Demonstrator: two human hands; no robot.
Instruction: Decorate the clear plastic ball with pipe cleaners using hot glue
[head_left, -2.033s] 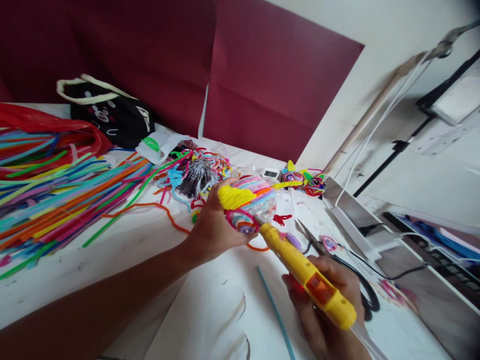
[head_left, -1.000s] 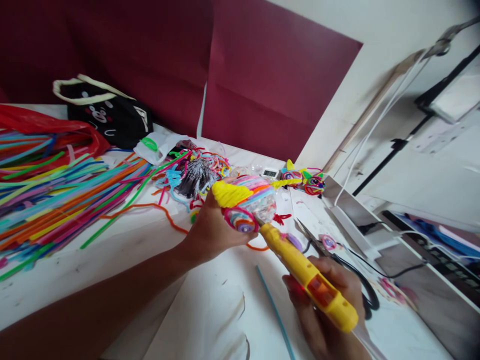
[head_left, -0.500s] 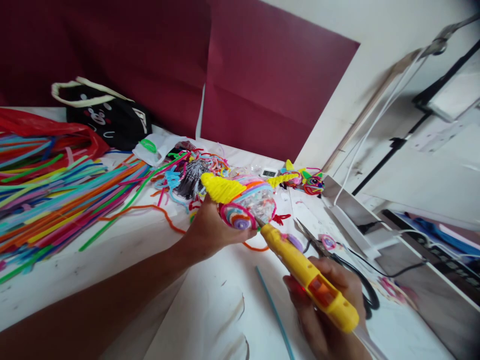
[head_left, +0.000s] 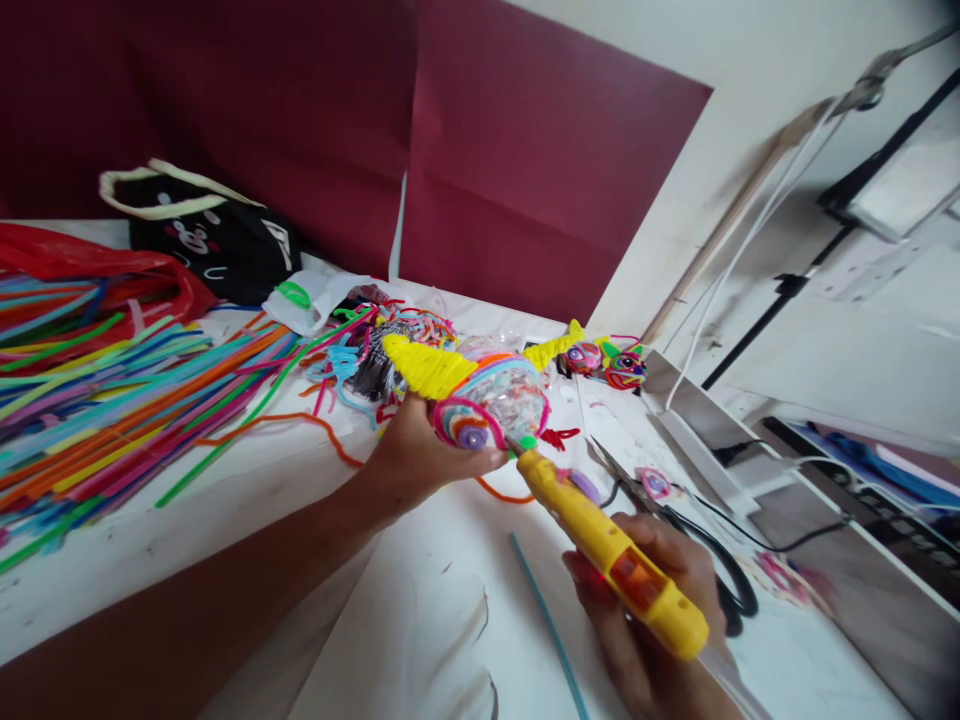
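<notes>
My left hand (head_left: 427,450) grips a round craft head (head_left: 504,400) with yellow pipe-cleaner horns, coloured bands across its top and a clear, crinkled-looking front. A pink-rimmed eye with a purple centre (head_left: 472,438) sits on its left side, and a green spot shows low down. In my right hand (head_left: 652,610) is a yellow hot glue gun (head_left: 611,550), its nozzle at the lower edge of the head beside the eye. Whether the tip touches cannot be made out. Black-handled scissors (head_left: 675,520) lie just beyond my right hand. Behind the gun is a purple coil (head_left: 583,485).
Many coloured pipe cleaners (head_left: 150,410) spread over the left of the table near a black bag (head_left: 217,240). A blue pipe cleaner (head_left: 551,625) lies in front. Smaller decorated pieces (head_left: 624,368) stand at the back right. Cables and a power strip (head_left: 765,490) line the right.
The craft head has tilted and turned slightly in my left hand, so its horns sit differently and the green spot shows more. The glue gun has stayed nearly in place.
</notes>
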